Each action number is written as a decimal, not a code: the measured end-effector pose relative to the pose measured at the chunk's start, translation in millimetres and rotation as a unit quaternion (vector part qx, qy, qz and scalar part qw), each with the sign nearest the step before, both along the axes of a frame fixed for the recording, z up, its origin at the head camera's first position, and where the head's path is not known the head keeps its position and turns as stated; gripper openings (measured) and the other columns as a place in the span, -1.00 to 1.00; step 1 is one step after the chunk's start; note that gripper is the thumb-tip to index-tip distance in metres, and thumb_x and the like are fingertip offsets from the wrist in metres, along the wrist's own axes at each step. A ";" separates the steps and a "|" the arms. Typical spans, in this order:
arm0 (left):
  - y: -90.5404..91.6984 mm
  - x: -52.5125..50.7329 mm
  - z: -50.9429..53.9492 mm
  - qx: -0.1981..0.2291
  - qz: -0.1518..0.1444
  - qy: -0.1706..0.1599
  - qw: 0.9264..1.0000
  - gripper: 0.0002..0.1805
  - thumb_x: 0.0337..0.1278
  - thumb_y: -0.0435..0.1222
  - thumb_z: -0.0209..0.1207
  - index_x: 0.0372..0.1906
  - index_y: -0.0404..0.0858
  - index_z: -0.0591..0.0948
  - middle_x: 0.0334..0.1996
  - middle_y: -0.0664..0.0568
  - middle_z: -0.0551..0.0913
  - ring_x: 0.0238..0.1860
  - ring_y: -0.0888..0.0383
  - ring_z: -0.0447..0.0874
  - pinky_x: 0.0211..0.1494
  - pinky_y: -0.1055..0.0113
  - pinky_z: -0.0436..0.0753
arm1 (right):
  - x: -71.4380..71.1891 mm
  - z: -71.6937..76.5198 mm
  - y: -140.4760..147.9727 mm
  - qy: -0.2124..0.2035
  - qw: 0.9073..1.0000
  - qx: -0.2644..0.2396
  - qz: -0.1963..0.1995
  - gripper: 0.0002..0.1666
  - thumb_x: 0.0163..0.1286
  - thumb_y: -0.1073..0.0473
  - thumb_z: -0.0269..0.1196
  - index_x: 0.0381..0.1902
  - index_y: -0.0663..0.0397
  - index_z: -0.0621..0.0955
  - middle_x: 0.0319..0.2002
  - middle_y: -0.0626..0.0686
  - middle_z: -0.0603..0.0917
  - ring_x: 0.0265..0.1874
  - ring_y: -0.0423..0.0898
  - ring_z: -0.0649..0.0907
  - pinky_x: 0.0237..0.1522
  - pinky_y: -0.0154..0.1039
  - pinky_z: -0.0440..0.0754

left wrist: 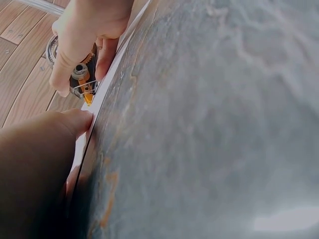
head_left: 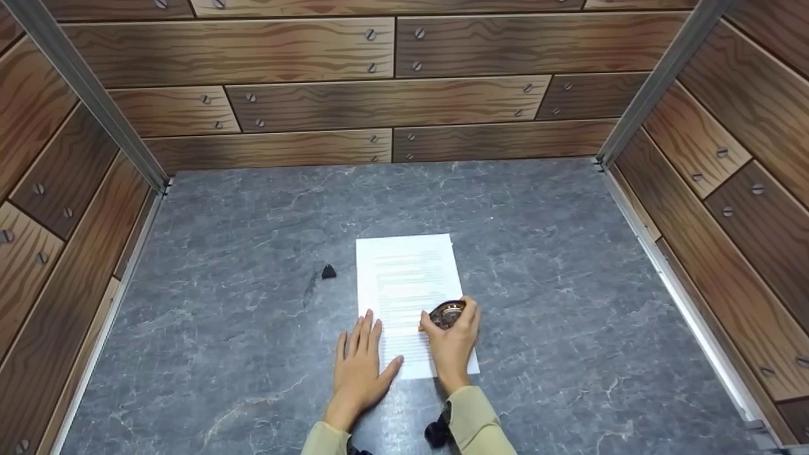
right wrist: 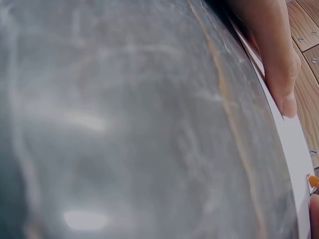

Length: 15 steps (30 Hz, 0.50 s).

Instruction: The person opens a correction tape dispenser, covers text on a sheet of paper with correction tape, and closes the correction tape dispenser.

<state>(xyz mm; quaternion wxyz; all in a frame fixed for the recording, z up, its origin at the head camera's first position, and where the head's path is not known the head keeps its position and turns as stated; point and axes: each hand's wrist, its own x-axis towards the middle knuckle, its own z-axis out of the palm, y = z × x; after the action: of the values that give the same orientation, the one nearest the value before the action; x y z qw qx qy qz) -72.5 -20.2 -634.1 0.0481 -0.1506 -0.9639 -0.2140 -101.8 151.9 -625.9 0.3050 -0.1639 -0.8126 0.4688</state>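
A white printed sheet of paper [head_left: 404,262] lies on the grey marbled table. My left hand [head_left: 361,370] rests flat with spread fingers on the sheet's lower left edge, its thumb [left wrist: 79,121] on the paper. On the right side of the sheet, my right hand [head_left: 454,346] grips an amber see-through correction tape [head_left: 447,314] between thumb and fingers. In the left wrist view the orange tip [left wrist: 88,98] points down at the paper, close to the left thumb; whether it touches is hard to tell. The right wrist view catches only a bit of that tip [right wrist: 313,180].
A small black wedge-shaped piece [head_left: 328,272] lies on the table [head_left: 253,354], left of the paper. Wood-patterned panels [head_left: 392,101] wall the table at the back and both sides, with metal posts [head_left: 657,82] at the back corners.
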 end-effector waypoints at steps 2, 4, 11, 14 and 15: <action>0.0 0.0 -0.2 0.002 0.000 0.000 1.000 -0.14 0.28 0.18 0.06 0.50 -0.29 0.26 0.54 -0.15 0.10 0.52 -0.11 0.04 0.50 -0.17 -0.01 | 0.5 0.0 0.5 -0.001 1.000 -0.002 0.000 -0.15 -0.02 0.16 0.58 0.15 0.27 0.39 0.05 0.27 0.44 0.02 0.23 0.55 -0.01 0.11 0.62; 0.0 -0.1 -0.3 0.002 0.000 -0.001 1.000 -0.14 0.28 0.18 0.06 0.50 -0.28 0.26 0.54 -0.15 0.10 0.52 -0.11 0.04 0.50 -0.16 -0.02 | 0.7 0.0 0.9 -0.003 1.000 -0.003 0.001 -0.15 -0.02 0.16 0.58 0.16 0.26 0.38 0.06 0.26 0.43 0.02 0.23 0.55 -0.01 0.11 0.62; -0.2 -0.3 -0.5 0.006 0.002 -0.005 1.000 -0.14 0.28 0.18 0.05 0.49 -0.28 0.26 0.54 -0.14 0.10 0.52 -0.10 0.04 0.50 -0.16 -0.03 | 1.0 -0.3 1.7 -0.004 1.000 -0.001 0.004 -0.15 0.00 0.15 0.58 0.17 0.26 0.38 0.06 0.26 0.43 0.03 0.22 0.55 -0.02 0.11 0.62; -0.2 -0.2 -0.6 0.007 0.000 -0.003 1.000 -0.15 0.28 0.18 0.05 0.49 -0.28 0.27 0.54 -0.14 0.10 0.52 -0.11 0.04 0.50 -0.16 -0.02 | 0.9 -1.0 2.2 -0.004 1.000 -0.001 0.002 -0.15 0.00 0.16 0.57 0.17 0.25 0.38 0.06 0.26 0.43 0.03 0.21 0.54 -0.01 0.10 0.61; -0.2 -0.5 -0.6 0.009 0.000 -0.001 1.000 -0.15 0.28 0.18 0.05 0.49 -0.28 0.27 0.54 -0.14 0.10 0.52 -0.11 0.05 0.50 -0.16 -0.03 | 0.6 -1.1 2.3 -0.003 1.000 -0.002 0.004 -0.15 0.01 0.16 0.57 0.17 0.24 0.38 0.06 0.26 0.43 0.03 0.21 0.54 -0.02 0.10 0.62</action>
<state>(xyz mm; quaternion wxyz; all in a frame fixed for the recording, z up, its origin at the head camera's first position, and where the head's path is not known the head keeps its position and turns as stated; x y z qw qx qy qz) -73.0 -20.4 -634.7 0.0481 -0.1500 -0.9621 -0.2225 -101.2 154.2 -627.0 0.2998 -0.1625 -0.8133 0.4714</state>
